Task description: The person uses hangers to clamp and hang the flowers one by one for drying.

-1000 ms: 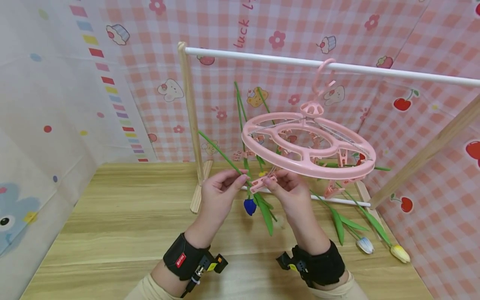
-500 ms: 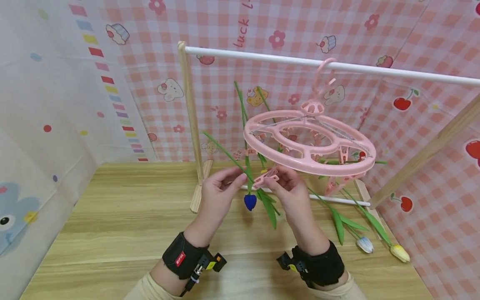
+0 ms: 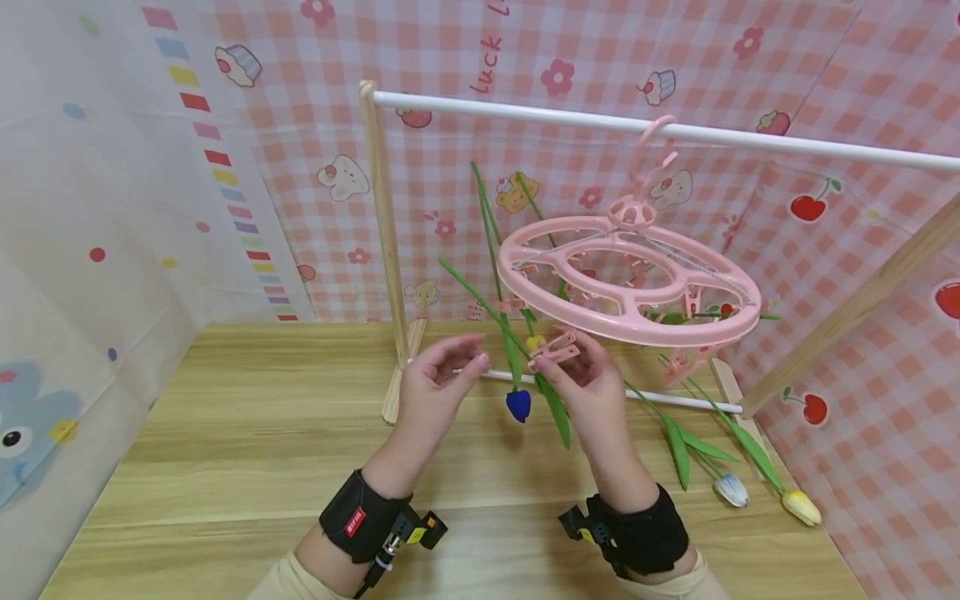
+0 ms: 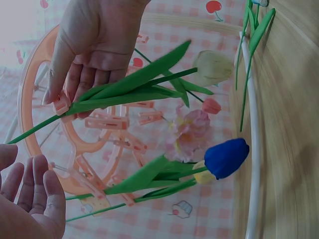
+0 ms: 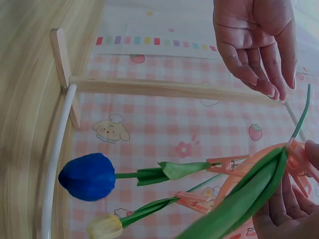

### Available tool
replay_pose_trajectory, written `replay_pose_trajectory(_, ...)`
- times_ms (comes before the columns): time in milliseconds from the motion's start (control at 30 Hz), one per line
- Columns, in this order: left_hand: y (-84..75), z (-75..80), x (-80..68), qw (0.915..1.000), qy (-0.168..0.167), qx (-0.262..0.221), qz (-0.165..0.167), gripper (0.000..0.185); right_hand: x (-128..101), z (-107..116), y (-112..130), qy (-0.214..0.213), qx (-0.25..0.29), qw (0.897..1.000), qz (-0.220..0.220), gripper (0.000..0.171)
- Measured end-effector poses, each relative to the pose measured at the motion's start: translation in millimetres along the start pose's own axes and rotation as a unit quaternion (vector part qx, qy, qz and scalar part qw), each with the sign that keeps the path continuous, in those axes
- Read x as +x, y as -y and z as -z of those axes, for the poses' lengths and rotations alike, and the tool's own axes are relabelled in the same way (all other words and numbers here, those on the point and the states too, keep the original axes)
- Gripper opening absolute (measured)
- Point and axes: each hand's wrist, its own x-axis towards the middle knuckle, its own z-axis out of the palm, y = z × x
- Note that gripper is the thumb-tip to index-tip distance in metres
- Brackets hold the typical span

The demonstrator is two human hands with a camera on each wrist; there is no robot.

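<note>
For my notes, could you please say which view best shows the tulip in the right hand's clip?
The left wrist view: only there does the pale tulip clearly show its bloom, with leaves and stem. The right wrist view shows just stem and large leaves; the head view, stem and some leaf.

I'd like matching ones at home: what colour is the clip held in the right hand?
The clip is pink; it shows best in the head view.

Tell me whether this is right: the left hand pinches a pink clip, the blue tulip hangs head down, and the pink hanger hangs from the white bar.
Wrong hand: the head view shows the right hand pinching the pink clip; the left hand holds nothing. The blue tulip and pink hanger are as you say.
</note>
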Motion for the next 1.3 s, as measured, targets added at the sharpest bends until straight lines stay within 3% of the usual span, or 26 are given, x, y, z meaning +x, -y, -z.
replay_pose_trajectory(200, 1.5, 0.7, -1.5, 1.0, 0.005, -0.001, 0.006, 0.025, -1.2, 4.8, -3.5, -0.023, -0.035, 0.999, 0.022, 0.045)
replay_pose_trajectory(500, 5.1, 3.2, -3.6, 0.9999, 0.003, 0.003, 0.011, 0.028, -3.9, 11.9, -1.5, -0.02, -0.082, 0.996, 0.015, 0.045)
replay_pose_trajectory(800, 8.5, 9.3, -3.9, 0.9999, -0.009, 0.005, 0.013, 0.03, -14.6, 27.6, 6.1, -0.039, -0.143, 0.989, 0.001, 0.066)
replay_pose_trajectory(1133, 14.0, 23.2, 2.2, 0.9991, -0.038, 0.009, 0.017, 0.032, -29.7, 59.0, 5.8, -0.071, -0.128, 0.988, 0.045, 0.051)
replay_pose_trajectory(1300, 19.7, 32.1, 8.9, 0.9983, -0.046, 0.034, 0.015, 0.033, -33.5, 80.1, 0.5, -0.097, -0.125, 0.986, 0.053, 0.04)
